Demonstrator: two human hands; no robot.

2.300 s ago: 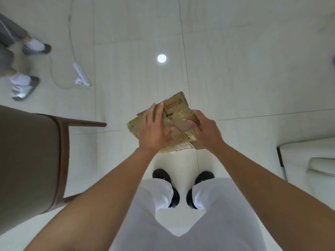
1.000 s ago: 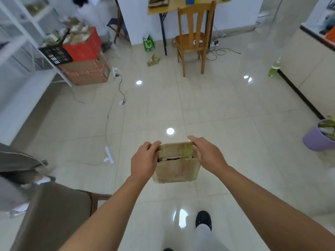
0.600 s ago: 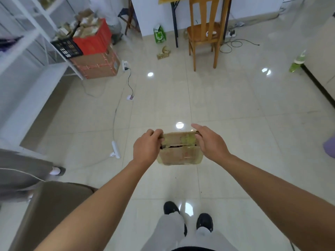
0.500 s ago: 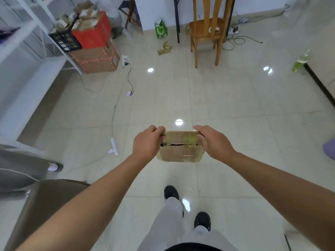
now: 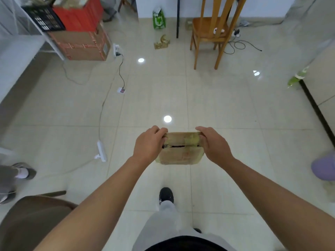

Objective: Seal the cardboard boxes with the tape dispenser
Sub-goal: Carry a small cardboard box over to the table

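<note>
Cardboard box [image 5: 180, 154] before wooden chair [image 5: 210, 31]

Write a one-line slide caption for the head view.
Both hands, left and right, grip a small cardboard box above a tiled floor.

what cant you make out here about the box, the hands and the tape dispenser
All from the head view:
- Tape dispenser: not in the frame, so where it lies is unknown.
- Cardboard box: only a dark slit shows at its top; the contents are hidden, and the red print is too blurred to read.
- Left hand and right hand: their backs hide the fingertips on the box's ends.
- Wooden chair: top cut off by the upper edge.
</note>
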